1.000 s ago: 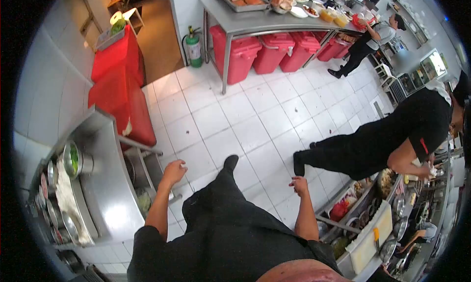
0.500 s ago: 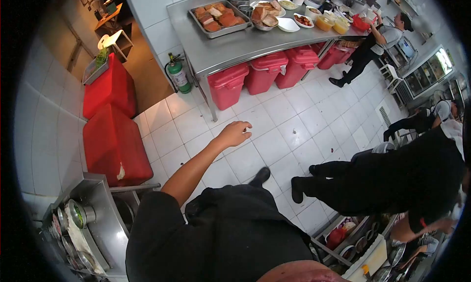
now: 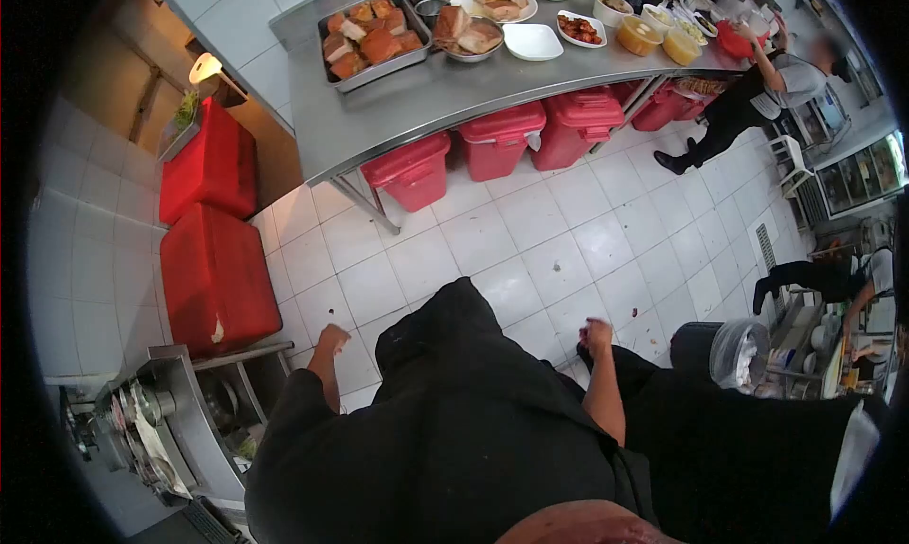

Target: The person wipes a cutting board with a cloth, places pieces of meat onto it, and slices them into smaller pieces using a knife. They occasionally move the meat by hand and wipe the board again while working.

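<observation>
My left hand [image 3: 331,339] hangs low at my left side over the white tiles, with its fingers loosely bent and slightly apart. I see nothing in it, and it touches nothing. My right hand [image 3: 596,335] is at my right side, fingers curled inward. Whether something small lies inside that curl is hidden. Between the two hands is my black apron [image 3: 445,355]. Ahead stands a steel table [image 3: 379,118], out of reach of both hands. It bears a metal tray [image 3: 379,66] of browned meat blocks, a bowl of meat chunks [image 3: 469,35] and a white dish [image 3: 532,42].
Red lidded bins [image 3: 500,146] stand under the table. Two red boxes [image 3: 222,279] line the left wall, beside a steel counter [image 3: 204,421]. A person in black [image 3: 739,440] is close on my right. Another person [image 3: 757,89] stands at the table's far end.
My left hand has dropped back from in front of me to my side. My right hand has come into view. The table appears nearer, and the green fire extinguisher is out of view.
</observation>
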Demonstrator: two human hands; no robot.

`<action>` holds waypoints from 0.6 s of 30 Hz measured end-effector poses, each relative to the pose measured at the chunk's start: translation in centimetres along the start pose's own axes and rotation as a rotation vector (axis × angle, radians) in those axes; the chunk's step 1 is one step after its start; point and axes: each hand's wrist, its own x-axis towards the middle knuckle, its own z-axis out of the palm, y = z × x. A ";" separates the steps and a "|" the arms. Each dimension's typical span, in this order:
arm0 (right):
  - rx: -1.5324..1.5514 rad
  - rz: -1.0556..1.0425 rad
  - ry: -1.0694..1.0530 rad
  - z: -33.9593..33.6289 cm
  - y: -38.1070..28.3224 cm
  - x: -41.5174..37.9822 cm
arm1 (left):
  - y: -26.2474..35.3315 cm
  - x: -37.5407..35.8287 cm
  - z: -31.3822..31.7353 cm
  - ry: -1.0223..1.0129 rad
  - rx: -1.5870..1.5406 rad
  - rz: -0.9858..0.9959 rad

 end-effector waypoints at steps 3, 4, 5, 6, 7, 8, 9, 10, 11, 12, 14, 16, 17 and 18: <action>-0.055 -0.005 0.066 -0.9 -9.5 3.6 | 5.8 -5.1 0.7 0.018 -0.132 -0.070; -0.079 -0.019 0.079 -1.4 -11.7 4.7 | 8.2 -5.3 0.0 -0.005 -0.144 -0.053; -0.103 -0.032 0.093 -1.9 -13.5 5.8 | 10.6 -3.0 -0.3 -0.034 -0.056 -0.008; -0.122 -0.011 0.110 -2.2 -15.4 6.4 | 13.1 -0.6 -0.8 -0.068 0.034 0.035; -0.133 0.013 0.126 -2.6 -16.1 6.9 | 17.3 0.7 -1.7 -0.075 0.297 0.149; -0.142 0.029 0.142 -3.1 -17.1 7.7 | 21.4 2.0 -2.7 -0.006 0.402 0.296; -0.149 0.049 0.164 -3.8 -17.8 8.1 | 25.5 3.4 -3.7 0.087 0.522 0.439; -0.148 0.087 0.163 -4.7 -17.9 8.6 | 29.7 4.7 -4.8 0.200 0.642 0.568; -0.145 0.111 0.183 -5.6 -18.0 8.6 | 33.8 7.5 -4.8 0.295 0.547 0.616; -0.134 0.135 0.202 -6.3 -17.9 8.7 | 38.6 10.5 -5.4 0.250 0.619 0.751; -0.240 0.112 0.175 -9.5 -13.5 11.1 | 51.1 5.4 -7.7 0.289 0.550 0.790; -0.473 0.006 0.101 -14.1 -5.7 15.3 | 61.8 3.6 -8.2 0.325 0.595 0.943; 0.019 0.206 0.320 -11.7 -10.9 10.5 | 67.1 3.4 -8.0 0.320 0.560 1.018; 0.010 0.214 0.310 -11.8 -10.8 9.6 | 72.0 -0.9 -8.4 0.319 0.466 1.131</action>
